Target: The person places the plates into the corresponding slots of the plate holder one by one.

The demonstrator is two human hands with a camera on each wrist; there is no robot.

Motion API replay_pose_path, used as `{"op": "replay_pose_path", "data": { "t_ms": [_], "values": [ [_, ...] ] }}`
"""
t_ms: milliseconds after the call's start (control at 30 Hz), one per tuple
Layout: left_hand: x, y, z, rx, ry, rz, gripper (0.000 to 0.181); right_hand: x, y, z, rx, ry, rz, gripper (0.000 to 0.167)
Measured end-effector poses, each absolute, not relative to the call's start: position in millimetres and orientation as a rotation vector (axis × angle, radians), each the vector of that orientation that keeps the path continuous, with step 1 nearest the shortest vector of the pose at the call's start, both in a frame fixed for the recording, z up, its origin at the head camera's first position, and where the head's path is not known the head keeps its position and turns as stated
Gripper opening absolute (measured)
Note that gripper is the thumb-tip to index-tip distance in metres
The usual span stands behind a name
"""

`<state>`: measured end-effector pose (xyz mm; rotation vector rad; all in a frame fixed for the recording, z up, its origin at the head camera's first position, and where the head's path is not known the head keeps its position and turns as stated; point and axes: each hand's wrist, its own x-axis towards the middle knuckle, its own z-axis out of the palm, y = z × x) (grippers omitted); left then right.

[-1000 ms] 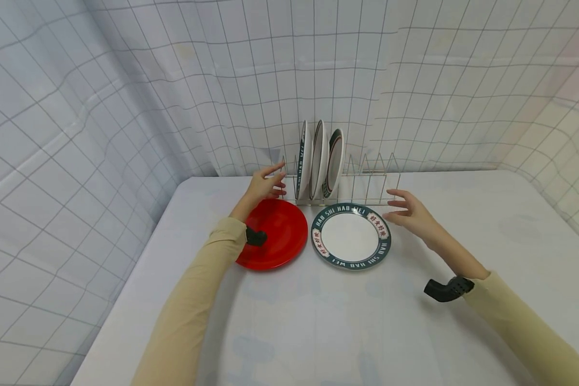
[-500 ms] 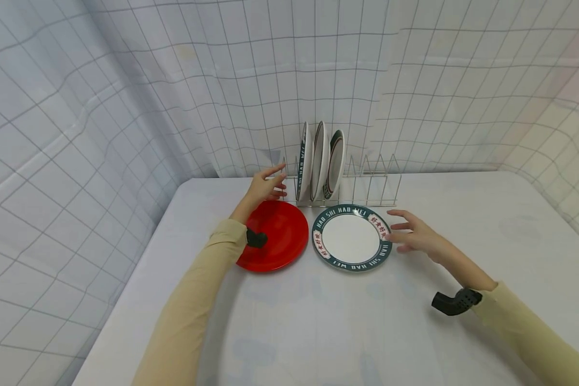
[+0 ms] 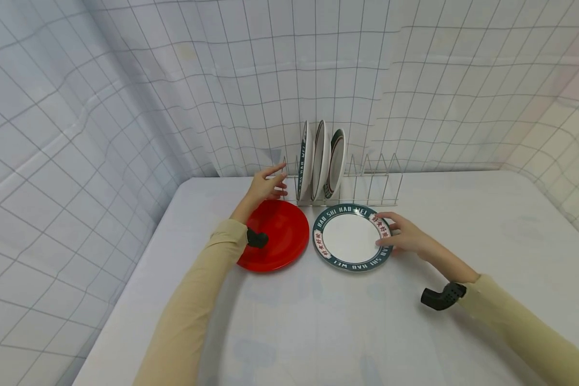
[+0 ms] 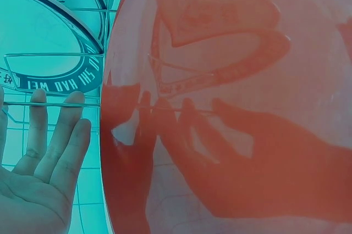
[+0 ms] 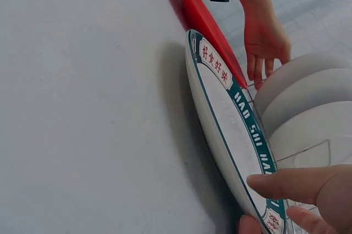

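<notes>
A white plate with a green lettered rim (image 3: 349, 238) lies on the table. My right hand (image 3: 410, 236) grips its right edge, one digit over the top face and a fingertip under the rim (image 5: 272, 220). My left hand (image 3: 264, 187) is at the left end of a wire dish rack (image 3: 378, 204), its extended fingers (image 4: 65, 118) touching a wire. Below that hand lies a red plate (image 3: 284, 236), partly covered by the wrist and a black wrist-worn piece. Three plates stand on edge in the rack: a left one (image 3: 306, 166), a middle one (image 3: 321, 161) and a right one (image 3: 338, 163).
The white table (image 3: 313, 321) stretches in front of both plates and out to the right. A grid-patterned cloth (image 3: 313, 69) hangs behind the rack and down the left side. Several wire slots continue to the right of the standing plates.
My right hand first came down toward the front, then moved left onto the rim of the green-rimmed plate and took hold of it. The left hand stays at the rack's left end.
</notes>
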<state>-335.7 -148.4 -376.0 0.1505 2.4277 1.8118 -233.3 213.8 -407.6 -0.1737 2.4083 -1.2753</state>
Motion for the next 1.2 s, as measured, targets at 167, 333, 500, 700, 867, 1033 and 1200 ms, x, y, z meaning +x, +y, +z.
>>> {"op": "replay_pose_path", "data": {
  "t_ms": [167, 333, 500, 700, 867, 1033, 1200],
  "values": [
    [-335.5, -148.4, -374.4, 0.153, 2.438, 1.794, 0.046, -239.1, 212.4, -409.8, -0.21, 2.416, -1.232, 0.078],
    [-336.8, -148.1, -374.9, 0.149, 2.434, 1.797, 0.047, -240.1, 214.3, -406.3, -0.254, 2.299, -1.272, 0.081],
    [-339.0, -148.5, -376.3, 0.147, 2.424, 1.808, 0.046, -241.2, 219.6, -405.0, -0.258, 2.126, -1.387, 0.088],
    [-337.4, -148.9, -375.6, 0.142, 2.417, 1.809, 0.046, -237.2, 222.8, -404.8, -0.263, 1.944, -1.51, 0.089],
    [-337.3, -147.8, -377.4, 0.167, 2.401, 1.811, 0.047, -231.3, 224.2, -409.7, -0.305, 1.94, -1.527, 0.087],
    [-336.5, -148.3, -377.1, 0.156, 2.404, 1.801, 0.047, -229.3, 223.1, -416.8, -0.381, 2.098, -1.463, 0.082],
    [-337.3, -149.7, -374.0, 0.134, 2.403, 1.808, 0.046, -230.4, 220.7, -420.8, -0.418, 2.151, -1.489, 0.075]
  ]
}}
